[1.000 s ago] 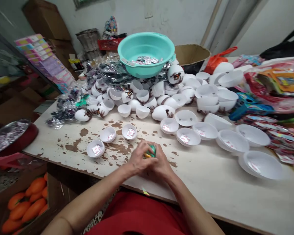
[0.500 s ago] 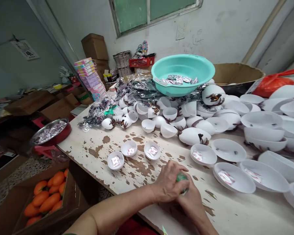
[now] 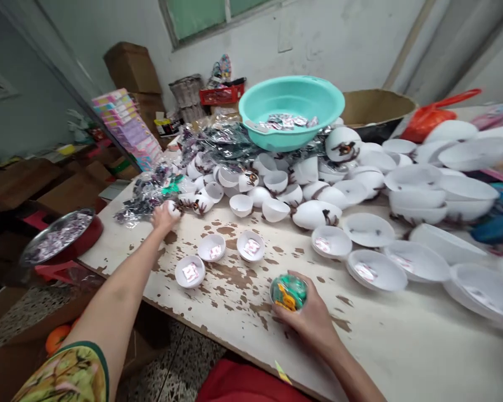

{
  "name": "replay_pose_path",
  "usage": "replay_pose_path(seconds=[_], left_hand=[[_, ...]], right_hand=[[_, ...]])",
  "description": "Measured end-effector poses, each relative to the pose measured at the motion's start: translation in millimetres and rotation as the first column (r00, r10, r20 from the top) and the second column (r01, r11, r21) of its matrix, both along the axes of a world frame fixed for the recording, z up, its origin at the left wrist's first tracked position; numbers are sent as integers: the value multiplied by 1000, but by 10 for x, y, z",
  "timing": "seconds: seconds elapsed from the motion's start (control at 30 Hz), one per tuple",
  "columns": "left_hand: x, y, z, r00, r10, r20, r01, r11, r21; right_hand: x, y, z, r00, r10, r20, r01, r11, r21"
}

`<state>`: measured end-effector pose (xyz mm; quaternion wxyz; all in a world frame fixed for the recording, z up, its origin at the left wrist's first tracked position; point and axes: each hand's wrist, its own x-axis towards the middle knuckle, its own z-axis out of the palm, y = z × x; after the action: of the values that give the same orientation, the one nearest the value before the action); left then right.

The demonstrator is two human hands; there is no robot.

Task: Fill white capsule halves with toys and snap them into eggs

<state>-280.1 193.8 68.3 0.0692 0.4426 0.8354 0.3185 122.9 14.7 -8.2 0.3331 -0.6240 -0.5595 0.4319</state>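
Note:
My left hand [image 3: 164, 219] reaches to the far left of the table, its fingers closed round a small white half shell [image 3: 174, 209] with dark markings. My right hand [image 3: 304, 307] holds a clear-rimmed cup [image 3: 288, 292] packed with green and orange wrapped pieces, its open side up. Between the hands stand three small white bowls, the left one [image 3: 190, 272], the middle one [image 3: 212, 247] and the right one [image 3: 250, 246], each with a small pink-and-white packet inside.
A turquoise basin [image 3: 291, 103] with packets stands at the back on plastic bags [image 3: 226, 142]. White shells [image 3: 316, 215] and bowls [image 3: 377, 271] crowd the right side. A red metal bowl [image 3: 93, 231] of packets is off the left edge. A cardboard box holds orange objects [image 3: 57, 339] below.
My hands have come apart. The left one has moved to the far left and onto a white shell; the right one now shows the filled cup. The view has shifted to the right.

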Motion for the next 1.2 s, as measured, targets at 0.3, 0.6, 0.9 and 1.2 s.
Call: replay_pose_path(seconds=[0.3,0.6,0.9,1.2], left_hand=[[-105,-457,98,935,-85,343,-7,966,258],[1476,-2002,-445,369,-355,859,424,887,185],[1740,-2171,-517,690,-652,315,688,725,-6],[2047,-2021,-220,605,-759,240,796,571,-202]], right_hand=[[30,-9,91,999,-1,-48,1,1000,-1],[230,-150,104,989,-143,-43,144,989,20],[463,-428,164,998,-54,-41,53,998,-22],[459,-507,296,993,-44,-105,42,999,-26]])
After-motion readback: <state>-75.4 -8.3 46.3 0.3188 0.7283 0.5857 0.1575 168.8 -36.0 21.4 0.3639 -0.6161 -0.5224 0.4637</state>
